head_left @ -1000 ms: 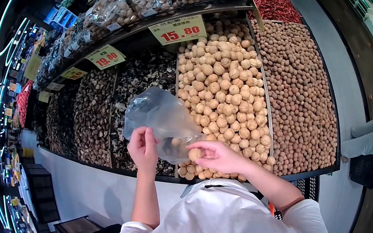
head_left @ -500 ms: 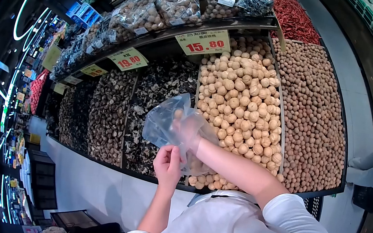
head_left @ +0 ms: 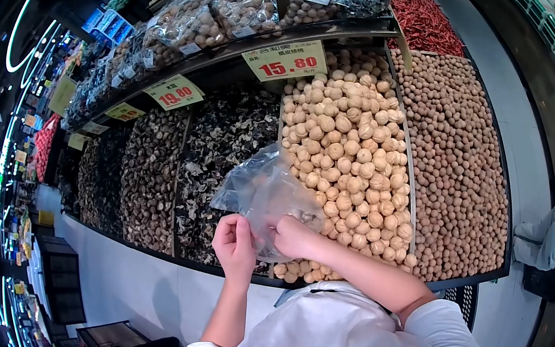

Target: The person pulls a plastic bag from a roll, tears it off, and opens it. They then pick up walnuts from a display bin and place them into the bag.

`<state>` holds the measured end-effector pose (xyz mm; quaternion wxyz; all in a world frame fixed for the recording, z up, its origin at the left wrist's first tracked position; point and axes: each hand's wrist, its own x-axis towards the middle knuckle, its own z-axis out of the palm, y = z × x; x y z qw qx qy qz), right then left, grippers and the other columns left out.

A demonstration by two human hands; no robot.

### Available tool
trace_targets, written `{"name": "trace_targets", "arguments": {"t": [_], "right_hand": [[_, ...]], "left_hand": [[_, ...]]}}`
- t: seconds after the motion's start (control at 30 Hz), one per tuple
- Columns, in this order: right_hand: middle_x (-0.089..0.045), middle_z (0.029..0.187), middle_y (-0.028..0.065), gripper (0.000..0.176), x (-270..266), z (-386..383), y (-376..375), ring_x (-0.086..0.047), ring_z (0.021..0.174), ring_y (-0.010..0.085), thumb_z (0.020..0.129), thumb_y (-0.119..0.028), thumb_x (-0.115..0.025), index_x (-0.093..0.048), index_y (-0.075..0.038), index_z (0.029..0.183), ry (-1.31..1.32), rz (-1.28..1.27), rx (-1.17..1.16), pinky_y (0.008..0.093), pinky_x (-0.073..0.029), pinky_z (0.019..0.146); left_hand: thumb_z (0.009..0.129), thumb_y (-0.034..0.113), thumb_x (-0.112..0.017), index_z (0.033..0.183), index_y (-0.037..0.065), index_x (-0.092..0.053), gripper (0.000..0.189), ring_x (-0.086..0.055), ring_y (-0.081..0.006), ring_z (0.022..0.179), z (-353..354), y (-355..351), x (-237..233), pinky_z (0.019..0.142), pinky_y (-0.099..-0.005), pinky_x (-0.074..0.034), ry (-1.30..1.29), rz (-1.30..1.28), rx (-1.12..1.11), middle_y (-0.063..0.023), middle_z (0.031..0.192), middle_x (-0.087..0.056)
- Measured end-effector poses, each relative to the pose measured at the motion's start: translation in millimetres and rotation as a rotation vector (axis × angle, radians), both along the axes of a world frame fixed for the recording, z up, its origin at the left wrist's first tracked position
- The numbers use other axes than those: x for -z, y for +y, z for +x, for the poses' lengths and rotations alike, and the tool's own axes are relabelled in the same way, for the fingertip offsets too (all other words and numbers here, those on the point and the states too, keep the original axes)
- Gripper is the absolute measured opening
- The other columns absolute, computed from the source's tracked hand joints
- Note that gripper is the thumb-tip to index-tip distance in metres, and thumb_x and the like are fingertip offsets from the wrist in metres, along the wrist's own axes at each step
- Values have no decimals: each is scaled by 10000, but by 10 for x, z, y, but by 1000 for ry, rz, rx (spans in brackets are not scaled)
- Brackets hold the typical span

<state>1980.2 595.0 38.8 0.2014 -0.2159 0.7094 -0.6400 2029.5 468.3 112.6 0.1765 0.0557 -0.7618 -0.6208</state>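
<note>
Left hand (head_left: 237, 239) pinching plastic bag (head_left: 262, 187), walnuts (head_left: 349, 148) behind

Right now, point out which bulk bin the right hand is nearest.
The one heaped with pale walnuts, under the 15.80 tag; the right hand, at the bag, overlaps its front. Its neighbours hold dark fungus and smaller brown nuts.

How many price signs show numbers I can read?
2: the 15.80 sign above the walnuts, and the 19.80 sign above the dried mushrooms. Further signs leftward are too small to read.
</note>
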Motion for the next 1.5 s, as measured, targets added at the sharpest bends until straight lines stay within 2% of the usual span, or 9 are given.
{"name": "trace_targets", "arguments": {"t": [0.1,0.17,0.27,0.47,0.77,1.1,1.2,1.3,1.5], "right_hand": [[-709,1103,149,270,-191,251,402,-698,1004,231,942,-76,-608,-663,0,1195,228,-24,13,326,-546,858],[-731,1023,93,276,-259,414,711,-687,919,174,938,-98,-664,-664,-10,1199,-119,-247,106,302,-550,835],[-721,960,49,206,-163,595,1187,-670,858,100,948,-106,-679,-692,-12,1130,-156,-138,344,255,-544,769],[-673,934,82,199,74,728,1921,-656,769,152,881,-72,-731,-676,-5,1060,-29,227,770,272,-539,715],[-614,1079,127,374,251,766,2014,-667,889,329,838,-150,-757,-608,-49,1165,161,654,715,429,-557,764],[-622,1054,132,335,361,738,1887,-669,856,357,847,-206,-737,-622,-42,1116,269,821,760,439,-567,714],[-636,1038,119,313,120,821,1927,-676,754,283,844,-165,-730,-632,-32,1109,365,746,806,377,-563,661],[-654,1006,59,294,-118,872,1936,-609,639,102,879,-74,-678,-634,-18,1164,22,369,778,239,-513,625],[-618,888,64,224,-79,734,1691,-625,663,150,1023,-161,-492,-587,-14,1164,-574,-407,486,273,-514,599]], "left_hand": [[1034,116,-570,972,39,-564,99,-524,-49,571,-19,-24,-20,481,-186,-355,-13,21,26,7,739,-575],[1002,75,-601,984,39,-568,52,-523,-46,584,-11,-69,67,486,-184,-361,7,24,48,13,760,-575],[879,-26,-713,1024,39,-581,206,-536,-38,668,19,-135,112,562,-187,-426,11,43,121,31,817,-570],[815,-5,-802,1060,41,-598,323,-485,-35,729,-14,-74,134,667,-175,-402,7,-120,137,37,866,-561],[879,18,-754,1091,25,-591,268,-549,-46,766,12,-66,148,698,-186,-453,-14,-19,35,2,924,-620],[833,-10,-792,1073,22,-610,302,-499,-19,725,90,-40,105,640,-170,-400,-107,-173,172,36,875,-590],[848,-10,-778,1086,18,-617,288,-495,-12,700,115,-37,102,624,-168,-397,-100,-147,170,46,845,-585],[862,-9,-759,1104,10,-621,279,-486,-7,664,116,-50,93,583,-174,-391,-114,-200,282,61,804,-575],[897,-10,-720,1116,9,-611,245,-501,-15,729,159,5,151,624,-173,-383,-155,-127,295,50,835,-569]]}}
